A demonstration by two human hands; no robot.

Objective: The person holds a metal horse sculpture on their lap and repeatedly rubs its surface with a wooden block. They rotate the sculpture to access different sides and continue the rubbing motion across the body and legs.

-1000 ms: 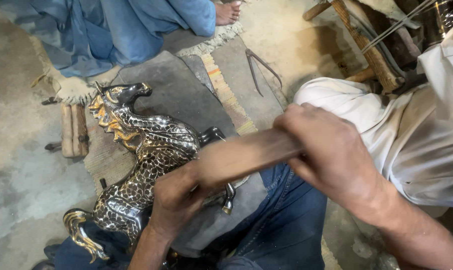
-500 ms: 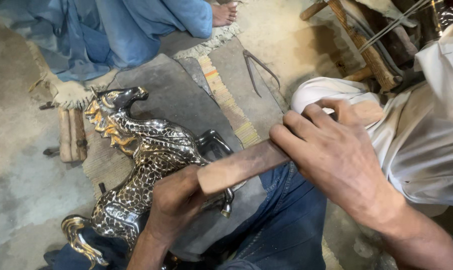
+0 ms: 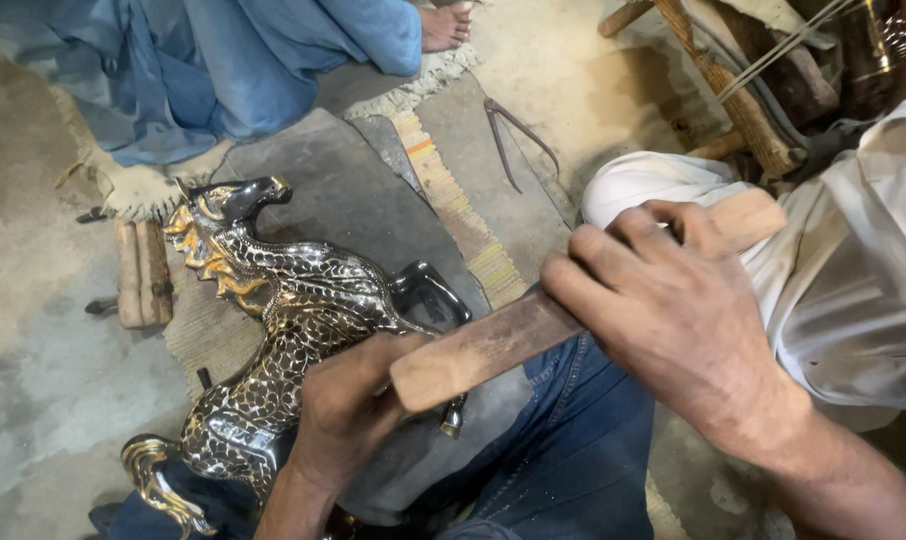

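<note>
**Metal horse figure, under hand work**

Horse figure [image 3: 273, 330]: scaled black-and-gold, lying across lap and floor mat. Wooden stick [image 3: 493, 345]: right hand [image 3: 673, 310] closed around it. Left hand [image 3: 348, 415] presses the figure; best held firm, strokes short

Bare mat [image 3: 343, 190] beyond horse figure [image 3: 283, 300]; calipers [image 3: 518, 135] probably flank it.

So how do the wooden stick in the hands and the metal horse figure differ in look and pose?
The wooden stick is plain, brown and matte, while the horse figure is shiny, black and silver with scale patterning and a gold mane and tail. The stick is a straight bar gripped by the right hand, its near end against the left hand; the horse is a curved shape lying on its side across the lap. Both are touched by the left hand.
</note>
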